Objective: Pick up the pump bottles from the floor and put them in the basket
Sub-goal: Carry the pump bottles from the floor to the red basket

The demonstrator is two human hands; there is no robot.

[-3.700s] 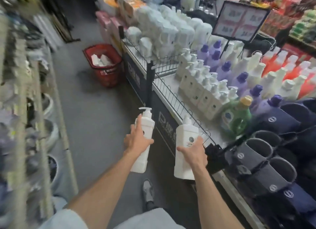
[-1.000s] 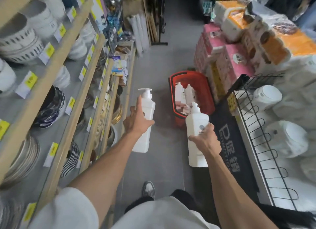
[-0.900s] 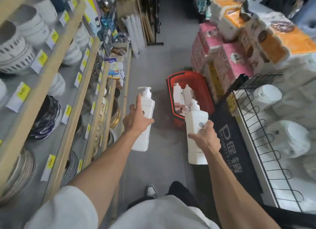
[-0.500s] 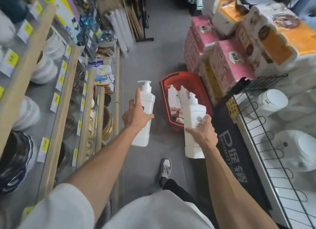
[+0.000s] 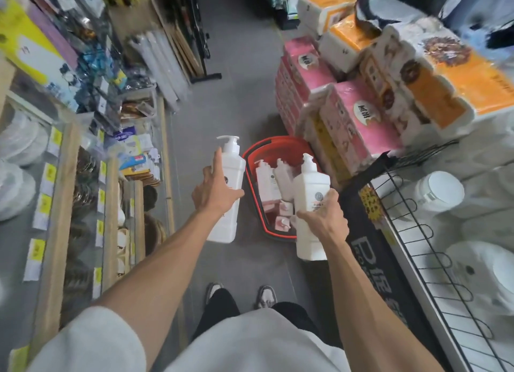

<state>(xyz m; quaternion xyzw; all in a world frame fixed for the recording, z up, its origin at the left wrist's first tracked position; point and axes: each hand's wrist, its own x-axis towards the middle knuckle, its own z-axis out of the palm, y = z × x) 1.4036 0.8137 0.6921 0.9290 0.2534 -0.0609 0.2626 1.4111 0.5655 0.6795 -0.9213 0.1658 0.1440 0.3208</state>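
My left hand grips a tall white pump bottle upright, just left of the red basket. A second white pump bottle is held upright in my right hand, above the basket's right near corner. The basket stands on the grey aisle floor straight ahead, with several white pump bottles lying inside on pinkish packs. Both bottles are in the air, apart from the basket.
Wooden shelves of bowls and plates line the left. Pink and orange tissue packs stack right of the basket. A black wire-edged display table with white tubs runs along my right. My two shoes stand on grey floor.
I have walked up the aisle, so the basket is much nearer and now lies just below my hands. Both hands keep their grip on the bottles.
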